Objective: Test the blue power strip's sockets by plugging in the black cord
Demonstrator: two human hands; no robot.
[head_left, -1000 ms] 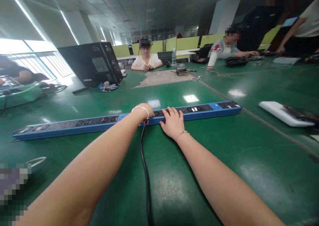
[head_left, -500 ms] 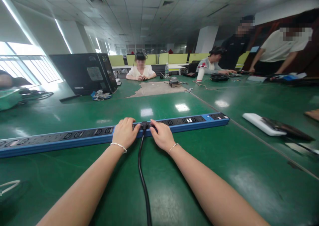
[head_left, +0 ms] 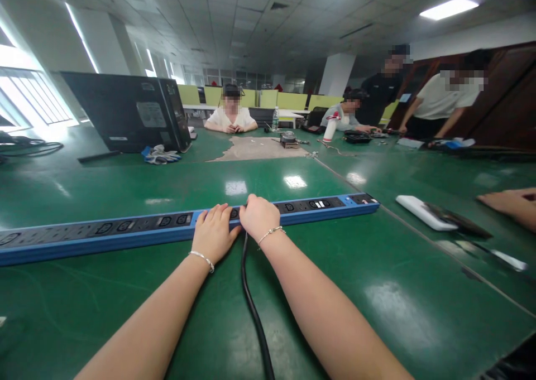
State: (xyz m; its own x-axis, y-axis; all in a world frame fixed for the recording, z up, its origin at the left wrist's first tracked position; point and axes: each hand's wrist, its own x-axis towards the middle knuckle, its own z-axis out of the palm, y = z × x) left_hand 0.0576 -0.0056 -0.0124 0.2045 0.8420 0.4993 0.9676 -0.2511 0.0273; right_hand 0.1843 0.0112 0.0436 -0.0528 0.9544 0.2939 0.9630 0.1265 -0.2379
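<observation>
A long blue-and-black power strip [head_left: 146, 224] lies across the green table in front of me, its row of sockets facing up. My left hand [head_left: 215, 232] is laid over the strip near its middle, fingers across the top and thumb at the near edge, gripping it. Just to the right, my right hand [head_left: 259, 221] is closed on the plug at the end of a black power cord [head_left: 250, 296]. The plug is hidden inside that hand, so how it sits in the socket cannot be seen. From there the cord runs down toward me.
A black computer case [head_left: 138, 115] stands back left, with gloves [head_left: 160, 155] before it. A white device [head_left: 425, 212] lies right, near another person's hand [head_left: 511, 204]. Several people sit or stand around the table. A bottle [head_left: 275, 118] stands at the back.
My right hand has shifted left and closed over the plug, which was visible between both hands before. My left hand stays on the strip. Another person's hand has appeared at the right.
</observation>
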